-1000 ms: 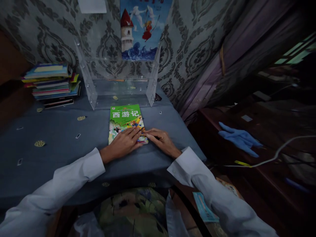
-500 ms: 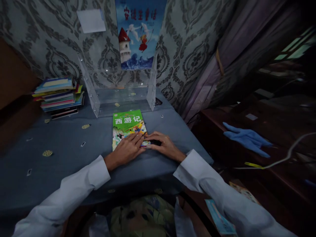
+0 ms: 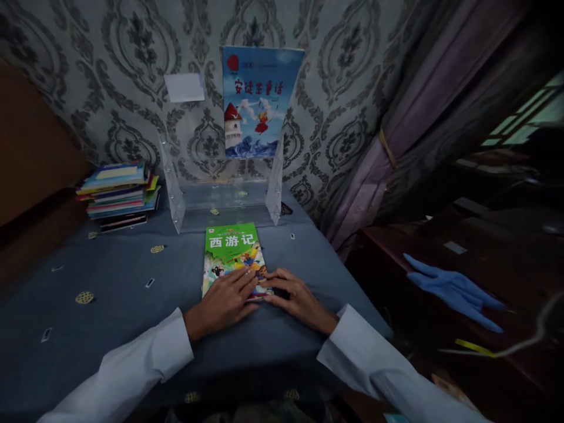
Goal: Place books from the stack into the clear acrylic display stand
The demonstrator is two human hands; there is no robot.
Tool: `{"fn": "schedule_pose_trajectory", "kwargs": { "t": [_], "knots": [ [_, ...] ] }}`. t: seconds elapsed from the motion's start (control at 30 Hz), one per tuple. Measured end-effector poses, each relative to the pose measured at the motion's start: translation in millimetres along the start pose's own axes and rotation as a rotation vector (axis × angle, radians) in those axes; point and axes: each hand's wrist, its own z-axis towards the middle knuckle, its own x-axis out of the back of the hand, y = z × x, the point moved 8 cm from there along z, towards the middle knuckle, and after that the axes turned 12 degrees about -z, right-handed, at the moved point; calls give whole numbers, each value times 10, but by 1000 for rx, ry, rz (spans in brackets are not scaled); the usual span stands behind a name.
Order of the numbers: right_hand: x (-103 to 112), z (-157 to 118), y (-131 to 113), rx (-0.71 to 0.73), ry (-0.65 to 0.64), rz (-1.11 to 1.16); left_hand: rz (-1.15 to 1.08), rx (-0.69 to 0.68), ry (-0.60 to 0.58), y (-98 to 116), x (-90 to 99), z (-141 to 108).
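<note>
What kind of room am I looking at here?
Probably a room in a home, perhaps a reading or study corner: a stack of books on the cloth-covered table, damask-patterned wall covering and a tied-back curtain.

Blue-grey patterned worktop (image 3: 118, 317): book stack (image 3: 121, 197) at its left rear, clear acrylic stand (image 3: 224, 217) at the back, green-topped book (image 3: 231, 252) lying flat just in front of the stand.
</note>
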Motion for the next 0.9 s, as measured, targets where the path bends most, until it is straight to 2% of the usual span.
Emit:
{"fn": "schedule_pose_trajectory", "kwargs": {
  "t": [0.23,0.4,0.53,0.67,0.77,0.9],
  "knots": [
    [63,80,-78,-9,49,-28,-20,26,27,-9,17,3],
    [82,398,-42,41,-41,-195,-27,36,4,-7,21,14],
    [-71,851,216,91,-100,-202,-41,70,5,-31,3,0],
    [-334,1188,645,18,-80,-206,-50,83,9,-44,-41,-8],
    [-460,1271,852,1,-35,-180,-60,84,1,-58,-72,4],
    [-517,1270,950,7,-22,-160,-105,102,-18,-84,-90,24]
  ]
}}
